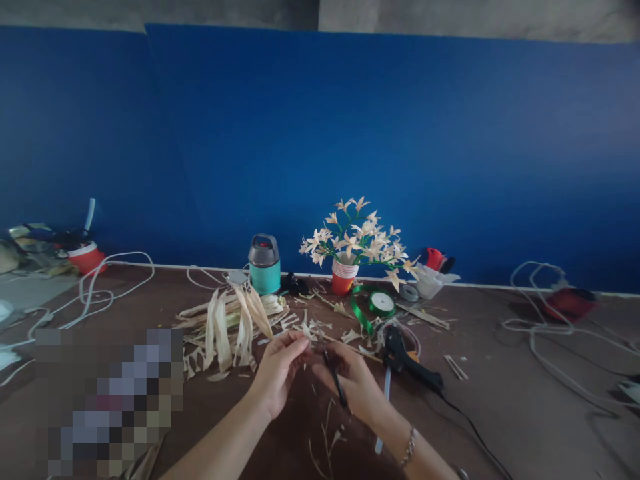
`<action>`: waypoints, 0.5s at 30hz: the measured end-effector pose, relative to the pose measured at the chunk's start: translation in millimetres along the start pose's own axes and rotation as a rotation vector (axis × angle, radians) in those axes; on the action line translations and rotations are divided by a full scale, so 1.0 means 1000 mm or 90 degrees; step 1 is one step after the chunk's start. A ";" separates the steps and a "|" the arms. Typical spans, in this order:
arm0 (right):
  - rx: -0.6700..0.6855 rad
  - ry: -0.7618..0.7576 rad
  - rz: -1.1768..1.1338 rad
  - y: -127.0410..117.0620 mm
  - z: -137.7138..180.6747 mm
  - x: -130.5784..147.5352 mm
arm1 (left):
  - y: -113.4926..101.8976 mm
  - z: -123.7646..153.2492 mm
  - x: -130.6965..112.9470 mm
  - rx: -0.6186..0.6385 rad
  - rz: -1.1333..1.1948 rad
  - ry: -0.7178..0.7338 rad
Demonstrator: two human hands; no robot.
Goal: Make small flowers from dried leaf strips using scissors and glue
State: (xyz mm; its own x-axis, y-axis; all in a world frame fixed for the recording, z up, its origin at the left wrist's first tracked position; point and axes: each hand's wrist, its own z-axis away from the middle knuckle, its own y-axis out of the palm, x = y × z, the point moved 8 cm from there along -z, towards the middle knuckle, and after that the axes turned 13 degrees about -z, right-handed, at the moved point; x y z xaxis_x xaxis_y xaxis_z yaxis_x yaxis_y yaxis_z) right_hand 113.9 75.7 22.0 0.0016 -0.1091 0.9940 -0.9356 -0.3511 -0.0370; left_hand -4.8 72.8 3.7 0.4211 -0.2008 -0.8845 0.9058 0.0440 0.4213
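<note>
My left hand (278, 371) and my right hand (350, 377) meet above the brown table (500, 400), fingers pinched together. The left hand's fingertips pinch a small pale husk piece (306, 331). A thin dark stick (335, 379) runs through the closed right hand. A pile of dried pale husk strips (231, 325) lies just beyond the left hand. Right of my right hand rests a black glue gun (407, 360) with its cord trailing right.
A red paper cup (344, 275) of cream husk flowers (357, 240) stands at the back, beside a teal jar (265, 264), a green ribbon roll (381, 303) and a white tub (430, 283). White cables (545, 333) loop at both sides. A blue wall (350, 147) rises behind. A blurred patch covers the lower left.
</note>
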 end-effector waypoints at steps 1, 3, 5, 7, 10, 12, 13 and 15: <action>0.008 0.014 -0.036 0.005 0.002 -0.002 | 0.001 0.001 -0.001 -0.001 0.015 0.001; 0.017 0.029 -0.086 0.012 0.006 -0.005 | 0.002 0.003 -0.001 -0.015 0.032 -0.001; 0.028 0.037 -0.119 0.016 0.007 -0.007 | 0.000 0.004 0.000 -0.033 0.039 -0.011; 0.029 0.039 -0.124 0.017 0.008 -0.010 | -0.001 0.004 0.001 -0.040 0.041 -0.015; 0.026 0.036 -0.121 0.016 0.007 -0.012 | -0.002 0.003 0.003 -0.038 0.035 -0.003; 0.032 0.043 -0.137 0.017 0.008 -0.013 | -0.002 0.003 0.002 -0.029 0.033 0.007; 0.034 0.049 -0.149 0.018 0.008 -0.014 | -0.001 0.003 0.002 -0.023 0.034 0.010; 0.038 0.066 -0.172 0.019 0.009 -0.016 | 0.001 0.003 0.002 -0.011 0.036 0.009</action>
State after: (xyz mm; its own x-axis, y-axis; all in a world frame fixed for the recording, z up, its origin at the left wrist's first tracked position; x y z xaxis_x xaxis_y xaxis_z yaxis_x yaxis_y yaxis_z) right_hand 99.6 62.4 4.3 0.2087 0.0901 0.9738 -0.8836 -0.4094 0.2272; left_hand -2.9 69.1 3.1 0.4727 -0.1838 -0.8618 0.8809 0.0718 0.4678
